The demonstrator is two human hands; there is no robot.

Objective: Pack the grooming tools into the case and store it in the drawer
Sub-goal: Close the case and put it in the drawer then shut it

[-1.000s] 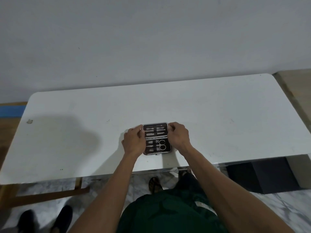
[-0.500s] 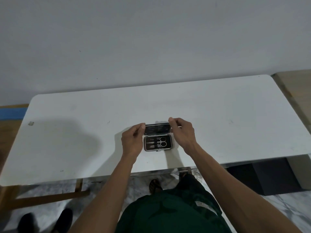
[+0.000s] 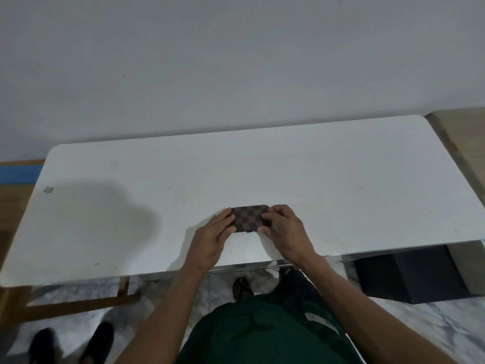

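The grooming case (image 3: 248,218) lies closed on the white table (image 3: 341,185), near its front edge, showing a brown checkered lid. The tools are hidden inside. My left hand (image 3: 212,235) holds the case's left end, fingers on the lid and thumb at the near edge. My right hand (image 3: 284,229) grips the right end, fingers curled over the lid. No drawer shows under the table from here.
A dark box (image 3: 409,274) stands on the marble floor under the table's right end. A wooden frame (image 3: 78,303) runs below the left side. A small scrap (image 3: 48,189) lies at the table's far left. A wall stands close behind.
The case lay open flat with the tools showing, then its lid swung up and over toward me. Now it is closed, with both hands on top of it.
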